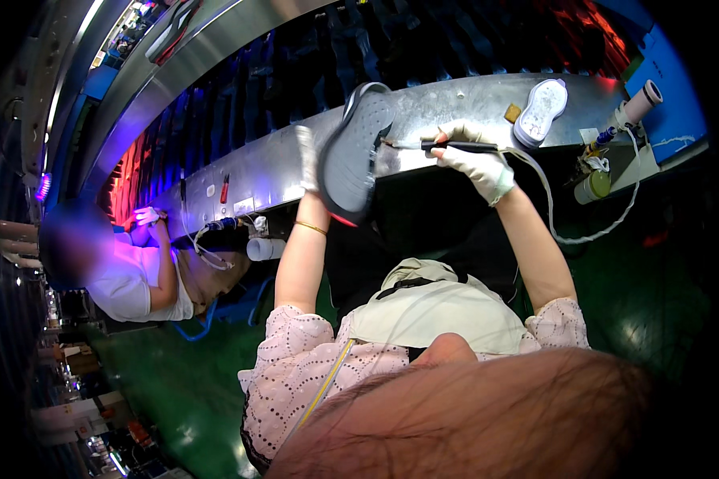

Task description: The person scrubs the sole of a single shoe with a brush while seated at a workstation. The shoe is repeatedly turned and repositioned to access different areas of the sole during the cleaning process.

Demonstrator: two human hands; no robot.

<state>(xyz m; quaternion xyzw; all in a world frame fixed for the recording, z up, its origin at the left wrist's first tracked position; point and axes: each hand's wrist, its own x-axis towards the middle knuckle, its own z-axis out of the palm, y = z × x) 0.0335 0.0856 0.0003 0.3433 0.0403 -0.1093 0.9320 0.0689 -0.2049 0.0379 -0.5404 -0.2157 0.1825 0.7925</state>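
A dark grey shoe sole [347,164] with a lighter rim and a red patch at its lower end stands tilted over the metal ledge. My left hand [307,160], in a white glove, grips it from the left side; part of the fingers is hidden behind the sole. In my right hand [481,166], gloved with bare fingertips, is a black-handled brush [463,147], closed between thumb and fingers. Its dark tip is at the sole's right edge. A pale hose [548,195] runs from the brush's back end, loops down and rises toward the right.
On the metal ledge [431,108] lie a white shoe sole [542,112] and a small brown sponge-like block [512,113]. A pale cylinder [643,102] and a jar [593,188] are at right. Dark strips hang behind. A co-worker [140,279] sits at left, near a red-handled tool [224,190].
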